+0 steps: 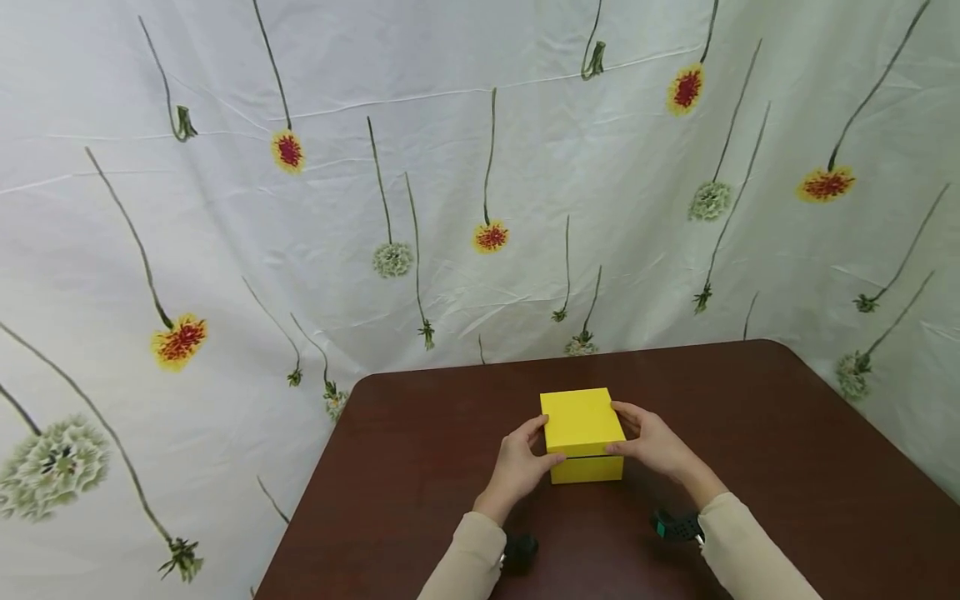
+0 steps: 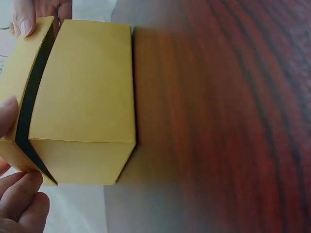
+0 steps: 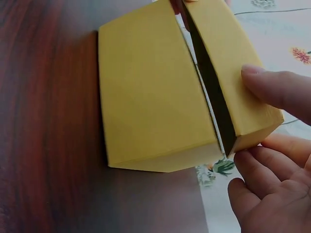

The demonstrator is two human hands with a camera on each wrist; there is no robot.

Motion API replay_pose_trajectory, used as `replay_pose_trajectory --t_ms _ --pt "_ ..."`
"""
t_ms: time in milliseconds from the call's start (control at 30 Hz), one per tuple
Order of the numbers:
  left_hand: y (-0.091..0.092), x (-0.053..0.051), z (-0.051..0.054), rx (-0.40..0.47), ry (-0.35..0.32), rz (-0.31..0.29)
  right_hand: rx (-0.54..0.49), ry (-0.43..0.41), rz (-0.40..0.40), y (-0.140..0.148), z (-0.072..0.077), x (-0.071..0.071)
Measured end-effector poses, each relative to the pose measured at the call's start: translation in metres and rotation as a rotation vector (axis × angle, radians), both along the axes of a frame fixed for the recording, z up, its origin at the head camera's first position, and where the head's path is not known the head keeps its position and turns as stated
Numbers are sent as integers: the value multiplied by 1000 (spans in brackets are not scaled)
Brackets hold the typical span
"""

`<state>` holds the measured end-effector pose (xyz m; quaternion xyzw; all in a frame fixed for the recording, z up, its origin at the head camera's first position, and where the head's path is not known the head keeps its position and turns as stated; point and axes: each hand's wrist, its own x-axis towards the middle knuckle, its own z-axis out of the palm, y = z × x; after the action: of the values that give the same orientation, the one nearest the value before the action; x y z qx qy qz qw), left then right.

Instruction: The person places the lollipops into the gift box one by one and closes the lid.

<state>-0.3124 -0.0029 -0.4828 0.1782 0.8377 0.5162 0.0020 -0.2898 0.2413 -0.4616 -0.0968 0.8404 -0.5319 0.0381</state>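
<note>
A yellow box base (image 1: 587,470) rests on the dark brown table (image 1: 420,475), with its square yellow lid (image 1: 581,417) just above it. My left hand (image 1: 516,467) grips the lid's left side, thumb at the front face and fingers along the side. On the opposite side my right hand (image 1: 658,442) pinches the lid, its thumb on the front near the corner. A dark gap runs between lid and box base (image 2: 82,82) in the left wrist view. Light shows through part of that gap beside the lid (image 3: 228,63) in the right wrist view. The box's interior is hidden.
Behind the table hangs a white cloth (image 1: 450,183) printed with flowers and stems. Dark wrist straps (image 1: 678,527) show below the beige sleeves (image 1: 750,546). The table's far edge lies a short way beyond the box.
</note>
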Motion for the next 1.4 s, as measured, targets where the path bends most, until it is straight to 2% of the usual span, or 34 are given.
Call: replay_pose_trajectory --t_ms 300,633,867,1233,1400 --pt "1 3 -12 -35 8 -9 17 -13 -32 -1 -12 5" --pt "3 7 -14 -55 20 -15 22 -38 -50 2 -19 9" --pt "3 9 -19 -70 16 -32 43 -37 -29 3 -21 13" --pt "3 7 -16 -91 9 -38 49 -42 -33 4 -24 12" --pt "-2 8 -9 -130 -15 -58 92 -24 -12 4 -19 12"
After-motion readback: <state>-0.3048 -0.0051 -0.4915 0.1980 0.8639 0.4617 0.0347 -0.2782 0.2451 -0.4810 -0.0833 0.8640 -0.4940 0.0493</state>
